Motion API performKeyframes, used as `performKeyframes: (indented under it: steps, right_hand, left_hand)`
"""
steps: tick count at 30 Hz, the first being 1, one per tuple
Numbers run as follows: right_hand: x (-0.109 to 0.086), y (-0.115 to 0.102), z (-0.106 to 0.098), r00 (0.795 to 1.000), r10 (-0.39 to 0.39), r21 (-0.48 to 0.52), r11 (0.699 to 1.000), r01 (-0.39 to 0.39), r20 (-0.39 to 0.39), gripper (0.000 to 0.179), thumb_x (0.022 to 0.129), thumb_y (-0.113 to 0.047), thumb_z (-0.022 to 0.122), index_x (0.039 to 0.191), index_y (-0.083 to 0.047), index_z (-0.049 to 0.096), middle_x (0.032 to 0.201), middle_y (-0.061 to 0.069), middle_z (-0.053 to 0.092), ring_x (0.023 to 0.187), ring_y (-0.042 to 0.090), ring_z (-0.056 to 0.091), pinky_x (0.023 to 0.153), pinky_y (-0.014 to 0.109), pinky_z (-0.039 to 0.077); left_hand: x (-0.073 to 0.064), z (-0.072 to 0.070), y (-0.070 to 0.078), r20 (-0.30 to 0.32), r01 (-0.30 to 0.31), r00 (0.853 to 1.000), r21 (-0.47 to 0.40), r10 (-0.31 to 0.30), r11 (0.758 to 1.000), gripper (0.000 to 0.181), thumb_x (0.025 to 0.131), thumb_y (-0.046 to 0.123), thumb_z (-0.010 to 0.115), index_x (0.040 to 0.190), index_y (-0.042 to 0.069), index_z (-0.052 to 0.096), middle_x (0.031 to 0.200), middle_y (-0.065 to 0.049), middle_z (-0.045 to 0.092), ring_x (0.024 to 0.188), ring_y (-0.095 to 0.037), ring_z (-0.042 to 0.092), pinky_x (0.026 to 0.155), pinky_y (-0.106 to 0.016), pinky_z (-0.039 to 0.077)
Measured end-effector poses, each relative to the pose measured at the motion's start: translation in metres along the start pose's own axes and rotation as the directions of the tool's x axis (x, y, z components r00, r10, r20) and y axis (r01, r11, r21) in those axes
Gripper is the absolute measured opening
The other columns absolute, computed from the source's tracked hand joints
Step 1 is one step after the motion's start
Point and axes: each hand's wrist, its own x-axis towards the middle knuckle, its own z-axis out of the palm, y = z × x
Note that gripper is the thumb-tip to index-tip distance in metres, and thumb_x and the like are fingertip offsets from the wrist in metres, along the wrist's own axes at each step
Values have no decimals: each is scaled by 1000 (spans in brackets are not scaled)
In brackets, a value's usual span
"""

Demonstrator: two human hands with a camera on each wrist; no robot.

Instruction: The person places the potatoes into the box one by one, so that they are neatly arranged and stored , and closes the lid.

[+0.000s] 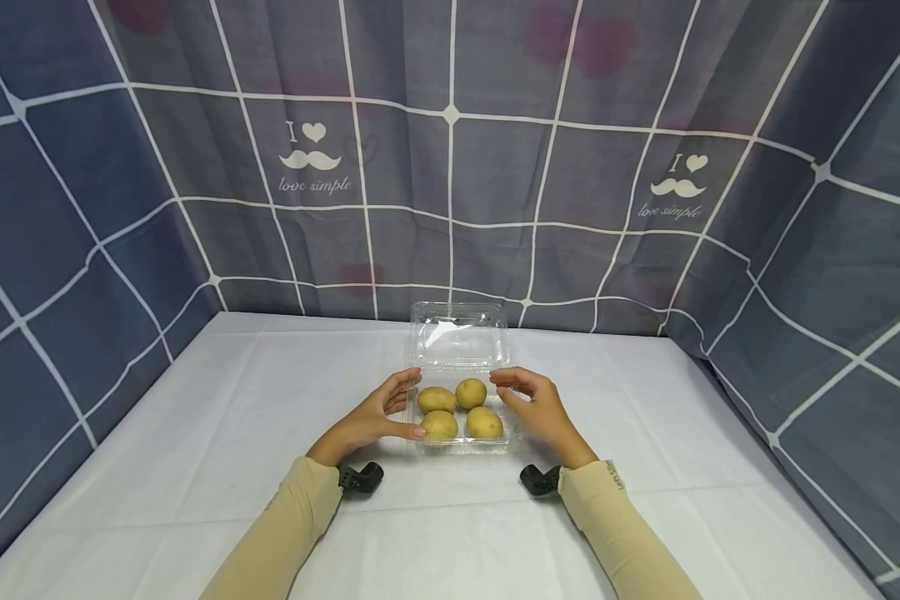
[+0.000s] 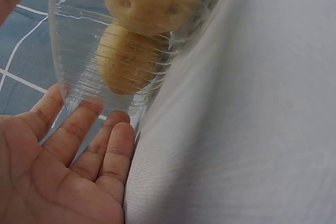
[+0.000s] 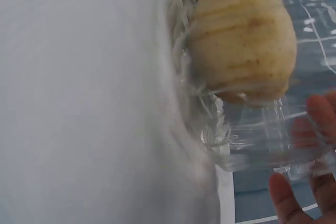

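Observation:
A clear plastic clamshell box (image 1: 461, 447) sits on the table in the head view with its lid (image 1: 461, 337) raised at the back. In its base lie several yellow potatoes (image 1: 484, 422). My left hand (image 1: 378, 412) is at the box's left side, thumb by the front corner and fingers toward the back. In the left wrist view, its nearly straight fingers (image 2: 73, 129) touch the ribbed wall. My right hand (image 1: 536, 404) is at the right side, fingertips near the back right corner. The right wrist view is blurred; some fingers (image 3: 286, 195) show beside the rim, and firm contact is unclear.
A white cloth (image 1: 195, 467) covers the table. Grey-blue checked curtains (image 1: 405, 167) stand behind it and along both sides. A black wrist device (image 1: 362, 478) is on the left wrist, and another (image 1: 540, 480) is on the right.

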Motion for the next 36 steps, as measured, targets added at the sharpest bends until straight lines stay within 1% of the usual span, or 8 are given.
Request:
performKeyframes:
  steps: [4,7,11,16,21,27,32,36]
  right_hand:
    - [0,2,-4,998,2,35,999,0,-63,27,102,6,68,129,11,70,121,23,76,115,40,71,108,41,57]
    - [1,4,-7,994,26,48,999,-21,-109,28,101,6,68,129,11,70,121,23,76,113,31,72,102,27,57]
    - [1,9,-11,983,78,60,996,-69,-166,29,101,6,68,129,9,71,121,25,75,105,10,70,93,18,55]
    - [1,16,-14,971,143,106,987,-125,-191,35,100,9,65,135,12,66,121,30,72,95,1,65,85,14,53]
    - [0,20,-17,970,217,193,962,-194,-109,45,103,8,59,147,14,53,129,35,64,96,0,65,84,16,57]
    - [-2,30,-19,961,277,277,924,-263,-13,54,105,5,53,158,12,42,144,37,56,108,4,64,91,18,58]
    - [-3,39,-21,962,265,361,892,-272,69,61,103,6,49,161,13,33,154,39,47,119,14,63,98,20,57]
    - [-3,41,-21,956,241,426,857,-290,166,67,103,4,46,165,12,23,163,39,35,140,31,53,105,18,51]
  left_hand:
    - [0,0,0,0,2,1000,0,-2,1000,112,86,10,92,167,-9,18,173,-34,22,160,-52,22,131,-63,24]
    - [0,0,-1,1,-1,1000,-2,1,1000,112,86,11,92,167,-8,19,173,-34,22,160,-52,22,131,-63,24]
    - [1,0,-2,4,-5,1000,-4,5,1000,111,86,11,92,167,-8,19,172,-34,22,160,-52,22,131,-63,24]
    - [0,0,-2,5,-11,1000,-3,11,1000,112,86,9,92,167,-9,18,172,-35,22,160,-53,21,130,-64,24]
    - [0,0,-1,6,-7,1000,3,7,1000,112,86,10,92,167,-9,18,172,-34,22,159,-53,22,130,-64,25]
    - [1,-1,-1,6,10,1000,25,-10,1000,109,87,9,91,168,-8,19,173,-32,24,159,-50,25,130,-61,26]
    - [1,-1,-1,8,0,1000,20,0,1000,110,87,8,91,167,-8,19,173,-32,24,159,-52,24,130,-62,26]
    - [0,-1,-1,7,-4,1000,10,4,1000,110,86,7,91,167,-9,18,172,-33,24,159,-52,23,131,-63,25]
